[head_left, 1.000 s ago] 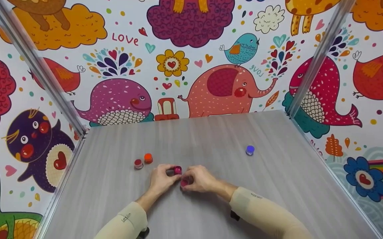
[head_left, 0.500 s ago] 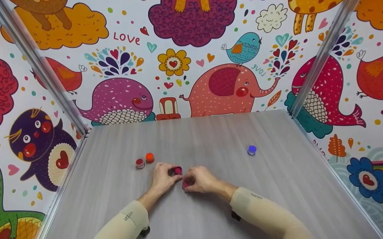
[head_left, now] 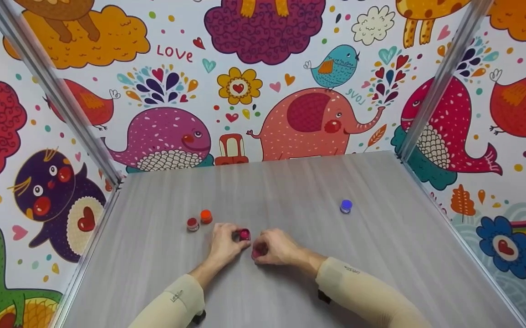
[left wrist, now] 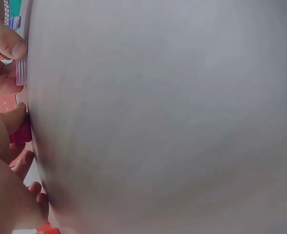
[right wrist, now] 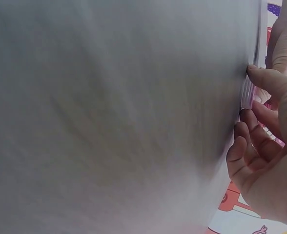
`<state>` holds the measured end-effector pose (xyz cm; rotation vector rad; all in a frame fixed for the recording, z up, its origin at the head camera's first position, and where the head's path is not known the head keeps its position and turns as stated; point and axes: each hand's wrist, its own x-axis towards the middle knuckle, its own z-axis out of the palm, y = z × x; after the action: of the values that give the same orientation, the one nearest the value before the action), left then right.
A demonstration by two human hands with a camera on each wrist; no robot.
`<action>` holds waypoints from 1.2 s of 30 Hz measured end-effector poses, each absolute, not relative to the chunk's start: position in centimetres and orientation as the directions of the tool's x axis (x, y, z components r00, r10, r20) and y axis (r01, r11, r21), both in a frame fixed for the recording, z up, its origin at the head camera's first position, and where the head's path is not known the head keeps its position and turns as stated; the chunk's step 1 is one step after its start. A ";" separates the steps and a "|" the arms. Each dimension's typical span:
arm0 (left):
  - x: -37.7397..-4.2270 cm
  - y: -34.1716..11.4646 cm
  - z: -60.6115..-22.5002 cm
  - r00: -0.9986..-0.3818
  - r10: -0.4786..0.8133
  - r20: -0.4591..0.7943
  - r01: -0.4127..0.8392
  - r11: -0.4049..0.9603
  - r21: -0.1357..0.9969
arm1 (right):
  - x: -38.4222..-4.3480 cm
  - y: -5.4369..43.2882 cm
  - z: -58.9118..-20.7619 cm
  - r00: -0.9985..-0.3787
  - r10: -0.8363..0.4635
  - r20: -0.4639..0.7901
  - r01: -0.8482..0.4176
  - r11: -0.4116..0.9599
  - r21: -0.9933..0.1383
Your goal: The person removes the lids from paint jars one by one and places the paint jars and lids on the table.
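Note:
Just left of the table's middle, my left hand (head_left: 225, 243) pinches a small magenta piece (head_left: 244, 234) that looks like a jar lid. In the left wrist view this magenta lid (left wrist: 21, 134) shows between thumb and fingers, low at the table surface. My right hand (head_left: 278, 247), close by on the right, grips a small pink jar (head_left: 257, 252). From the right wrist view the jar (right wrist: 247, 92) has a clear, ridged wall, held between thumb and fingers. The two pieces are apart. Fingers partly hide both.
A dark red-topped jar (head_left: 192, 224) and an orange-topped jar (head_left: 206, 216) stand side by side beyond my left hand. Farther right stands a blue-topped jar (head_left: 346, 206). Printed walls with metal posts (head_left: 420, 107) enclose the grey table (head_left: 290, 191) at the back and sides.
The head view has shifted slightly. My right hand has edged a little to the right with the pink jar. Both hands keep their holds, and the other jars stay put.

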<state>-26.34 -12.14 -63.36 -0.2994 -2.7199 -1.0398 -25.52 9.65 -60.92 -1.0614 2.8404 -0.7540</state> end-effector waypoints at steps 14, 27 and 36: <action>-26.1 -12.6 -63.1 -0.969 0.124 0.214 0.234 0.746 0.624 | -25.1 10.1 -60.5 -0.756 -0.642 0.130 -0.618 0.633 -0.465; -26.4 -13.4 -63.5 -0.968 0.148 0.204 0.247 0.721 0.647 | -25.4 11.0 -59.3 -0.756 -0.645 0.114 -0.597 0.607 -0.524; -26.1 -13.7 -61.1 -0.985 0.139 0.100 0.169 0.702 0.692 | -25.4 11.7 -58.3 -0.761 -0.626 0.169 -0.608 0.598 -0.523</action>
<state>-26.09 -13.66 -61.13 -0.2593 -2.8605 -1.1699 -25.40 11.70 -58.26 -1.0732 2.7790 -0.8908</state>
